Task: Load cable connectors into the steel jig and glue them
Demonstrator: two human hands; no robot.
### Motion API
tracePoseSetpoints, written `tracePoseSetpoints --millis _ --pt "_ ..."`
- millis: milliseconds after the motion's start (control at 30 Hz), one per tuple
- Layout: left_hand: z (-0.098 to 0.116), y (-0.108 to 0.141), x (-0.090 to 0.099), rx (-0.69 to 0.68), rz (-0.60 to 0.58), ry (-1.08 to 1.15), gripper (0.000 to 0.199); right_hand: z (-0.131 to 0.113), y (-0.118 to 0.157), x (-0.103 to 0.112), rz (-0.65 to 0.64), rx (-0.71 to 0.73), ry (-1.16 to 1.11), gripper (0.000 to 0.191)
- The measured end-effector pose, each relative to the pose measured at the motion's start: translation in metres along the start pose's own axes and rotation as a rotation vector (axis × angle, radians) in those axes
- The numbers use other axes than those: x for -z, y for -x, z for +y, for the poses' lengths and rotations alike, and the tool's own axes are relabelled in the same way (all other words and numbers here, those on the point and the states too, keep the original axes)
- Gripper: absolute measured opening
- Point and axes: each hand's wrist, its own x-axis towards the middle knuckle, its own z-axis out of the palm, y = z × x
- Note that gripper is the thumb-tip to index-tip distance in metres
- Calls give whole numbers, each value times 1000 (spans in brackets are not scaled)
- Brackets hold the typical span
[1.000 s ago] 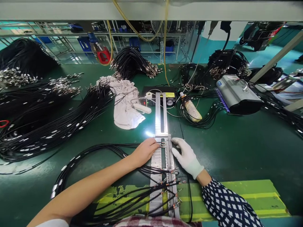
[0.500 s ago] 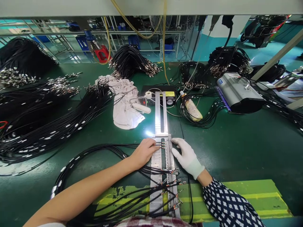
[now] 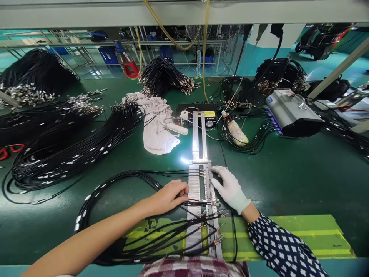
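Observation:
My bare left hand (image 3: 172,197) is at the left edge of the slotted metal fixture (image 3: 194,221), its thumb and fingers closing on black cables (image 3: 198,202) that cross it. Farther up, several thin cables (image 3: 173,172) lie across the fixture with their tips in its slot. My right hand (image 3: 229,188), in a white glove, rests at the fixture's right edge with thumb and forefinger apart. More cables with metal connectors (image 3: 217,235) fan over the near end.
Big bundles of black cables (image 3: 69,154) cover the left side. A white cloth (image 3: 157,127), a black control box (image 3: 210,108), a wrapped bottle (image 3: 236,130) and a silver lamp unit (image 3: 292,111) stand beyond. Green mat (image 3: 302,238) lies at the near right.
My left hand has moved from the upper cables in the slot down toward the cables nearer me. My right hand stays by the fixture's edge. The view has shifted slightly.

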Motion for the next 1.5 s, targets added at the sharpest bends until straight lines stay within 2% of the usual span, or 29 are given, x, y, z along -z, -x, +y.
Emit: tracePoseSetpoints --millis 67,167,333,400,533,667,833,967,1100,1200,1300,1400,1500 --pt "5 4 3 0 -64 -10 12 0 0 0 8 -2 -6 30" --pt "6 1 4 -31 -54 11 15 0 -1 0 8 -11 -16 30" --pt "-5 -12 -1 -50 167 -22 16 0 -2 1 3 -16 -24 30" --pt "-13 -18 -4 -110 201 -109 22 0 -2 1 -1 -17 -29 30" --pt "-25 -25 -5 -192 197 -280 31 1 -2 1 -16 -28 -30 30" --pt "-28 -30 1 -243 192 -371 36 2 -3 0 -20 -37 -32 30" --pt "-28 -38 7 -309 169 -358 36 2 -3 1 -18 -31 -42 29" --pt "-32 -41 1 -316 196 -329 31 1 -4 1 -19 -29 -43 29" --pt "-36 -34 -8 -358 274 -423 32 1 -4 2 -10 -22 -30 29" --pt "-37 -23 -17 -302 306 -587 35 0 -5 2 -9 -17 -26 29" --pt "-33 -14 -21 -247 266 -655 37 -1 -5 3 -12 -21 -28 28" --pt "-23 -5 -18 -211 236 -569 34 -2 -5 3 -19 -26 -23 27" --pt "-18 7 -9 -221 153 -486 29 -1 -5 3 -27 -19 -12 28"
